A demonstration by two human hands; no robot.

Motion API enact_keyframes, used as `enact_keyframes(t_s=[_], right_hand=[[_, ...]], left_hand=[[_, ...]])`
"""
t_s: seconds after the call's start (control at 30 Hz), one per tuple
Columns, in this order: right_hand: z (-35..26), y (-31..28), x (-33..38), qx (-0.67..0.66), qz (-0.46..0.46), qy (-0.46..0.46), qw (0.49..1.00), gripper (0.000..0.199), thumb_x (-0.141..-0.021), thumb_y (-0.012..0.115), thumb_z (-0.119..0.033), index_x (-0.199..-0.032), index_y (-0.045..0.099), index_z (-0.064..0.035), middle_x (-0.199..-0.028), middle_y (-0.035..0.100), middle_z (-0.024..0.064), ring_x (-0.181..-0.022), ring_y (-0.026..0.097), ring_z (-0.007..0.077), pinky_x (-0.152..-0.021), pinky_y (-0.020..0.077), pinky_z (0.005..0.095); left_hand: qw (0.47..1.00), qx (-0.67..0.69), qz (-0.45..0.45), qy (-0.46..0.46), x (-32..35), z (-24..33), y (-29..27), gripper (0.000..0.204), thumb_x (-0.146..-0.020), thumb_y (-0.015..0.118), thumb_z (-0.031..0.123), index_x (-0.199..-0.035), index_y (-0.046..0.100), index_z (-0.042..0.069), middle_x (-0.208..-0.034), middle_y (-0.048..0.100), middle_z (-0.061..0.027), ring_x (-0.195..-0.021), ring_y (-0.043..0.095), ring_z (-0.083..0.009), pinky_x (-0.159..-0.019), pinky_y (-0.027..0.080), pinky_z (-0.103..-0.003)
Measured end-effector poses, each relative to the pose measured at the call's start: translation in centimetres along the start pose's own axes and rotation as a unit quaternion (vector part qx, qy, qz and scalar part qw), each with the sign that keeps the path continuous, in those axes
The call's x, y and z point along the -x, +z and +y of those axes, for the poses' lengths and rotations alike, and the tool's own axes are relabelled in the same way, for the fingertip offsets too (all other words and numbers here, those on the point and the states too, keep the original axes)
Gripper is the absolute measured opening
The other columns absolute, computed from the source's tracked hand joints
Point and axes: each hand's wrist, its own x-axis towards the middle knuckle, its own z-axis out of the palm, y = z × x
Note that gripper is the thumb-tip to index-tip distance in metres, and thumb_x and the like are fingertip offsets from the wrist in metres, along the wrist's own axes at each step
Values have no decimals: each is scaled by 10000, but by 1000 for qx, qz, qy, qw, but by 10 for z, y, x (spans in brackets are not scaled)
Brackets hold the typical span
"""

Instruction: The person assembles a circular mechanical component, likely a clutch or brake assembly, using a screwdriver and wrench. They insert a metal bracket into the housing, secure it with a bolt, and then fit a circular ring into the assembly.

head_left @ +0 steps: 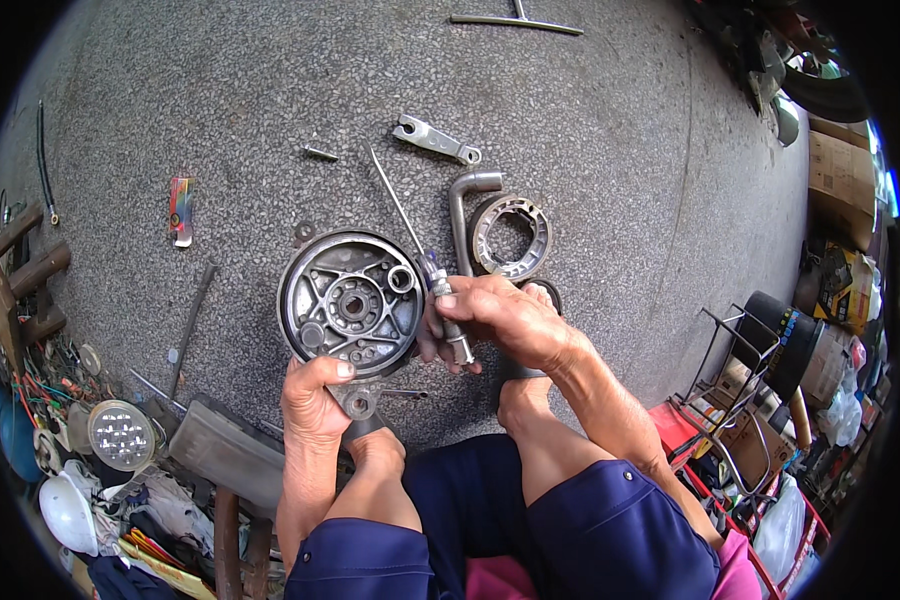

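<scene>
A round grey brake drum plate (351, 303) is shown lying face up on the speckled concrete floor (220, 110), just beyond the person's knees. Its near edge is gripped by the left hand (315, 398), whose fingers are curled shut with the thumb pressed on the rim. To its right, the right hand (505, 318) is closed around a small metal socket tool (447, 312); a long thin rod (398, 208) rises leftward and away from the fist. Just right of the plate lie an angled pipe wrench (462, 210) and a ring of brake shoes (511, 236); farther off rests a flat lever arm (435, 139). The plate is best kept pinned flat while the tool is worked. Open floor is left far and left; clutter crowds the near-left and right edges.
</scene>
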Motion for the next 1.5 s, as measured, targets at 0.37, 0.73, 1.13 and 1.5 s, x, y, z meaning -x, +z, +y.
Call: enact_keyframes(t_s=[0.37,0.73,1.13,1.5], right_hand=[[-10,17,10,561,174,-112,801,330,-935,658,-353,-888,645,-27,-604,607,180,-610,645,388,-570,490,471],[-6,29,14,531,232,-266,771,213,-866,709,-130,-1021,618,-16,-798,677,136,-693,686,332,-590,532,414],[-6,31,16,491,264,-276,783,254,-844,732,-142,-1048,622,-40,-731,678,117,-655,693,294,-565,519,408],[0,37,11,304,300,-241,872,214,-860,745,-87,-1027,658,13,-680,690,88,-544,653,135,-502,494,279]], left_hand=[[993,-115,33,-8,5,2,5,721,-607,590,-6,-1323,519,-61,-1200,645,-168,-1115,651,-265,-1008,533,-373],[996,-79,31,-6,2,1,4,746,-605,571,-17,-1347,501,-57,-1227,637,-175,-1139,643,-297,-1039,514,-410],[997,-68,31,-15,3,0,-2,726,-600,575,-28,-1323,525,-73,-1220,646,-184,-1127,651,-310,-1041,512,-423],[994,-101,47,17,10,-4,7,779,-592,585,-16,-1362,470,-59,-1234,621,-178,-1141,626,-308,-1041,498,-420]])
